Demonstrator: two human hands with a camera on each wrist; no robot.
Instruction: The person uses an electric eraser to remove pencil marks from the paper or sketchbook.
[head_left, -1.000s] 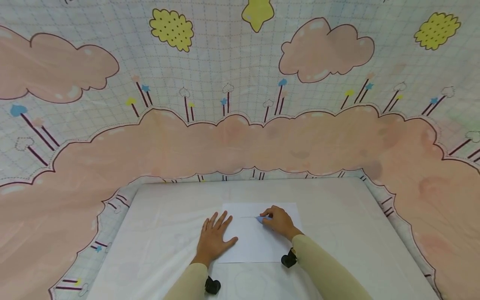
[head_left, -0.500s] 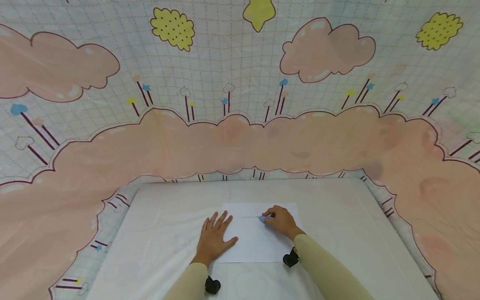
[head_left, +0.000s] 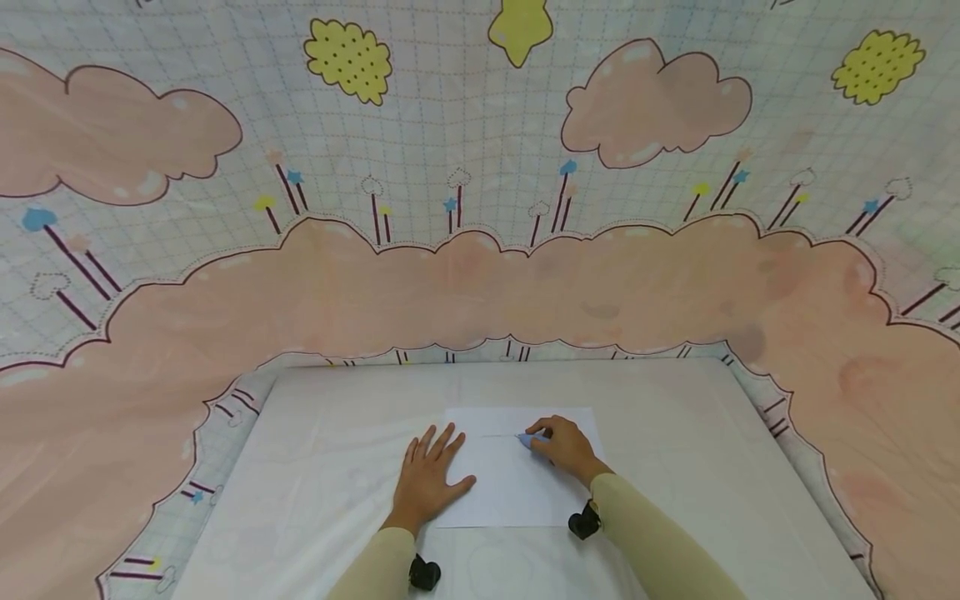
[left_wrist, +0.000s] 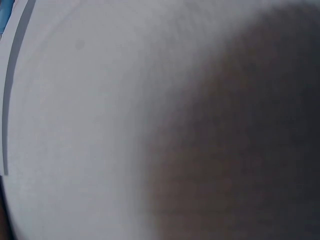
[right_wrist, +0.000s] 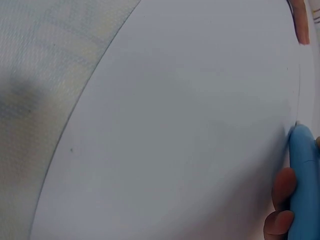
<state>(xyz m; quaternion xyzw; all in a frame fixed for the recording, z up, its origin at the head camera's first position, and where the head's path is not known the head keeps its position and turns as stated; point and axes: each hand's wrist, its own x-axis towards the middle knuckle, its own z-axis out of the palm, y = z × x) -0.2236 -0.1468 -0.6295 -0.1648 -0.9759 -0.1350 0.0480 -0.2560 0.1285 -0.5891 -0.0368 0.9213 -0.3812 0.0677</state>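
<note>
A white sheet of paper (head_left: 510, 492) lies on the cloth-covered table. My left hand (head_left: 426, 483) lies spread over its left edge, fingers straight and thumb out to the right. My right hand (head_left: 564, 446) grips a thick blue pen-like tool (head_left: 531, 439), its tip pointing left on the paper. The right wrist view shows the rounded blue barrel (right_wrist: 304, 185) with a tiny dark tip and fingertips curled against it. A thin line (head_left: 497, 435) runs left from the tip; whether it is drawn or cut I cannot tell. A dark blur covers the right of the left wrist view.
The white table cover (head_left: 322, 433) spreads around the paper on every side. Behind it hangs a cloth printed with clouds and stars (head_left: 480, 287). Black wrist cameras sit at the left cuff (head_left: 425, 573) and the right cuff (head_left: 584, 522).
My right hand and the blue pen-like tool have shifted slightly to the right, and the thin line reaches a little further right. The left hand has stayed in place.
</note>
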